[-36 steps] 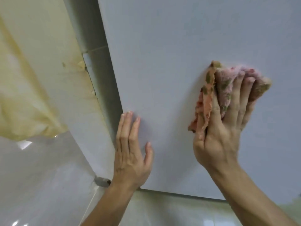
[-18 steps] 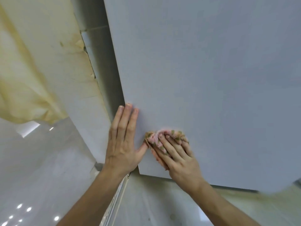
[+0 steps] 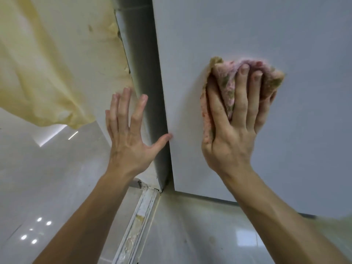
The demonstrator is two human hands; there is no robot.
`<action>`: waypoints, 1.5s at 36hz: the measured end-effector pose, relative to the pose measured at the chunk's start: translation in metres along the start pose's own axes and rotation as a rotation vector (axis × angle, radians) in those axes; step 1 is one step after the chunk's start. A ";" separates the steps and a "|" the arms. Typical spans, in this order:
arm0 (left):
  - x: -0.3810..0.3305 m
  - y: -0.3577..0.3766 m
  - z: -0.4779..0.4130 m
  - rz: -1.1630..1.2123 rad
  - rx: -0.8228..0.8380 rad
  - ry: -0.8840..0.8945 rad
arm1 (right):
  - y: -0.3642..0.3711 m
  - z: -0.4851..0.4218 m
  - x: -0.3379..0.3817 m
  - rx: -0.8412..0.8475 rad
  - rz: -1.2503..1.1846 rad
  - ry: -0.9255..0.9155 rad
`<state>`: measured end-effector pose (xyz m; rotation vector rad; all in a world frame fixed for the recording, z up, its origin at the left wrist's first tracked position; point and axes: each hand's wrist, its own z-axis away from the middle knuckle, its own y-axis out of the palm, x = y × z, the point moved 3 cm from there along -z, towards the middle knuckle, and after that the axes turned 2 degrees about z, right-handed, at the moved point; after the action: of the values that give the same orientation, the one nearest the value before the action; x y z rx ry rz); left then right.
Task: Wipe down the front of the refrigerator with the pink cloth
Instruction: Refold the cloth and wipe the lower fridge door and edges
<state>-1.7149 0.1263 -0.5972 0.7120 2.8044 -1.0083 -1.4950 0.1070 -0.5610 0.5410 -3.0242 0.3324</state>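
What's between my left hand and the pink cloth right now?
Head view: only the door's edge and a bare strip of the refrigerator front lie between the left hand and the pink cloth.

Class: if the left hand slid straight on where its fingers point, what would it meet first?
The left hand would probably meet the torn yellowish edge of the cream wall covering beside the refrigerator's grey side panel; depth is unclear.
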 end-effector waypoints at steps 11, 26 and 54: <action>0.005 0.008 0.003 0.085 -0.006 0.010 | 0.033 0.128 0.000 0.348 -0.046 -0.436; -0.039 0.010 0.018 0.055 -0.016 0.063 | -0.008 0.143 -0.037 0.593 -0.308 -0.493; -0.131 0.060 0.018 -0.027 -0.080 0.167 | -0.074 0.141 -0.184 0.433 0.064 -0.503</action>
<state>-1.5729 0.1035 -0.6170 0.7853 2.9844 -0.8723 -1.2985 0.0707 -0.6999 0.6322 -3.4635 1.0125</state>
